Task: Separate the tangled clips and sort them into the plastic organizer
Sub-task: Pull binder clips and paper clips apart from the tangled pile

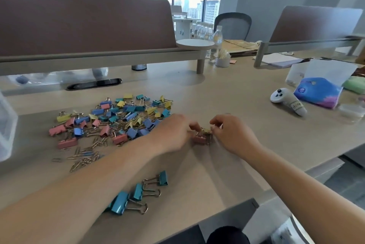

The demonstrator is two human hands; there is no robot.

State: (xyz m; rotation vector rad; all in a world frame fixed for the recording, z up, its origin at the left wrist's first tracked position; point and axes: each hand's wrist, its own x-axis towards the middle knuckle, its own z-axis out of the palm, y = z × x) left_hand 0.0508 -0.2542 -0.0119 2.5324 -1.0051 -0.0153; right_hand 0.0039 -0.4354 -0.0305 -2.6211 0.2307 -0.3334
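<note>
At the middle of the pale wooden desk (246,93), my left hand (173,133) and my right hand (231,135) meet over one small knot of clips; the left fingers are curled and pinch a pink metal binder clip (199,140); the right thumb and fingers pinch a yellow metal binder clip (207,130) touching it; how the two are linked is too blurred to tell.

Step in hand, as I judge it: separation of this pair; sorting is barely begun.

The mixed heap of pink, blue, teal and yellow clips (110,121) lies to the left, slightly farther off; three teal binder clips (138,194) lie apart, near me.

A translucent plastic container (6,125) at the left edge is probably the organizer; its compartments are out of view.

Next move: work the handles free with a slight twist, not a straight pull; then carry each clip left to its compartment.
</note>
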